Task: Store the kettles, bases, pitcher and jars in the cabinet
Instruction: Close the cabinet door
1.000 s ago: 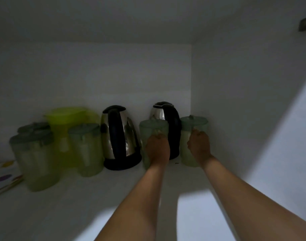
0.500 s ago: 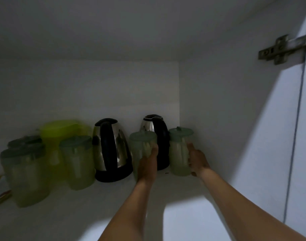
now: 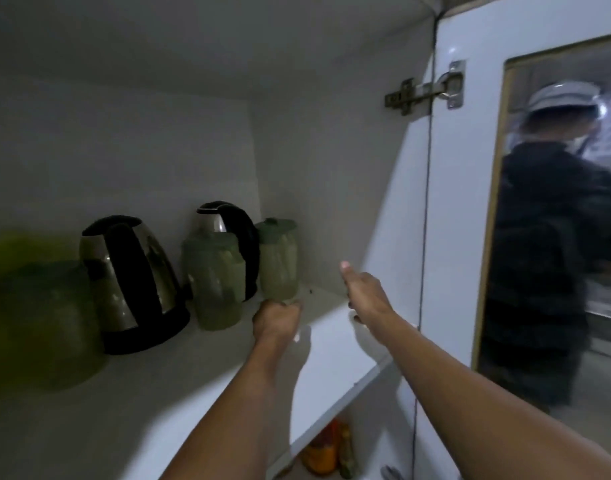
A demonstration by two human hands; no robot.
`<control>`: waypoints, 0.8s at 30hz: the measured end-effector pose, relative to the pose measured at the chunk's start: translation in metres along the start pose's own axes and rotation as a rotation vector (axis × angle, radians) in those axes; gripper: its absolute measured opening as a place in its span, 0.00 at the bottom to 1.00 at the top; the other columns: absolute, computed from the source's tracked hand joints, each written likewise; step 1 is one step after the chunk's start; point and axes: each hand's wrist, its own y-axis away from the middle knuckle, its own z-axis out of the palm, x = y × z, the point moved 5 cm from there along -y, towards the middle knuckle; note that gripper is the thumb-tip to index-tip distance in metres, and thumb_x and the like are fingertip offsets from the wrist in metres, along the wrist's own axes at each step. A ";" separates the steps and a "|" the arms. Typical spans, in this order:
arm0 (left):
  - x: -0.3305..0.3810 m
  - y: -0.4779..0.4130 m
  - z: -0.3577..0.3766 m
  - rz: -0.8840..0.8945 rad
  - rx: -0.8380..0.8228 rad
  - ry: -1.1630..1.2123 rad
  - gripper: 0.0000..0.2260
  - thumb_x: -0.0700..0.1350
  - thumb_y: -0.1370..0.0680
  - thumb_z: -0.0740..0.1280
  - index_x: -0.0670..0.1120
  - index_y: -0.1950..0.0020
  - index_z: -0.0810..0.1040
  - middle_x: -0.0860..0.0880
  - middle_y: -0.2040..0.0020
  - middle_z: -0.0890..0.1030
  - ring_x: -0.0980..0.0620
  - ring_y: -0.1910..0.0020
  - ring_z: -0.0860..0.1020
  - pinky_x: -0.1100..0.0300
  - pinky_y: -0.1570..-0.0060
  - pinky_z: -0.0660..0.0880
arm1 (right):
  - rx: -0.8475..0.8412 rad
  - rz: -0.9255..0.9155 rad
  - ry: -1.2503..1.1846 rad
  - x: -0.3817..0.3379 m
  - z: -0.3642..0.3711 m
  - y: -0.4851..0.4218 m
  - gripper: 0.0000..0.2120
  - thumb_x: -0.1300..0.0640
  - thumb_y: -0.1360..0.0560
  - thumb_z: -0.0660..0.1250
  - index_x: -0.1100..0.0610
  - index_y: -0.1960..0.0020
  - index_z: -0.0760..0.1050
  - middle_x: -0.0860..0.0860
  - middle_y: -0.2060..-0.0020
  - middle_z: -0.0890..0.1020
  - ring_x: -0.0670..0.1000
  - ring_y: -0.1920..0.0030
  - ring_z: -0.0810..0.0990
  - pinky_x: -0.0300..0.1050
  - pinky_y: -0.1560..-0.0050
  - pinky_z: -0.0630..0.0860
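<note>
Two steel kettles with black handles stand on the cabinet shelf point(image 3: 131, 393): a near kettle point(image 3: 132, 282) and a far kettle point(image 3: 228, 233) at the back. A green lidded jar point(image 3: 215, 282) sits in front of the far kettle, and another jar point(image 3: 278, 259) stands in the back right corner. A further jar point(image 3: 44, 323) and the yellow-green pitcher point(image 3: 9, 251) are blurred at the left. My left hand point(image 3: 278, 318) is low on the shelf, fingers curled, just below the corner jar. My right hand point(image 3: 364, 291) hovers free to the right of that jar, holding nothing.
The cabinet's right wall point(image 3: 332, 185) is close beside my right hand. The open door point(image 3: 467, 237) with its hinge point(image 3: 425, 90) has a glass panel reflecting a person point(image 3: 557, 237). Orange containers point(image 3: 326, 448) sit on the shelf below.
Both hands have let go of the two right-hand jars and drawn back from them. The camera has swung to the right, bringing the door into view.
</note>
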 end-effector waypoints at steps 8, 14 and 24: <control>0.083 0.144 0.109 0.253 -0.306 0.217 0.09 0.47 0.23 0.67 0.47 0.62 0.79 0.44 0.54 0.85 0.42 0.49 0.81 0.57 0.49 0.75 | 0.394 0.052 0.102 0.012 -0.177 0.110 0.23 0.36 0.23 0.56 0.53 0.59 0.76 0.53 0.56 0.82 0.55 0.53 0.80 0.56 0.44 0.78; 0.153 0.261 0.196 0.382 -0.588 0.309 0.15 0.50 0.24 0.67 0.48 0.70 0.75 0.46 0.62 0.84 0.43 0.56 0.83 0.50 0.49 0.79 | 0.759 0.107 0.160 0.025 -0.335 0.182 0.24 0.40 0.23 0.58 0.54 0.70 0.72 0.57 0.63 0.78 0.60 0.57 0.79 0.59 0.46 0.78; 0.216 0.432 0.350 0.461 -0.746 0.301 0.08 0.50 0.24 0.69 0.45 0.52 0.79 0.45 0.51 0.84 0.42 0.46 0.80 0.56 0.50 0.72 | 1.021 0.165 0.198 0.066 -0.531 0.254 0.21 0.44 0.20 0.58 0.55 0.67 0.65 0.51 0.69 0.72 0.55 0.62 0.73 0.56 0.49 0.75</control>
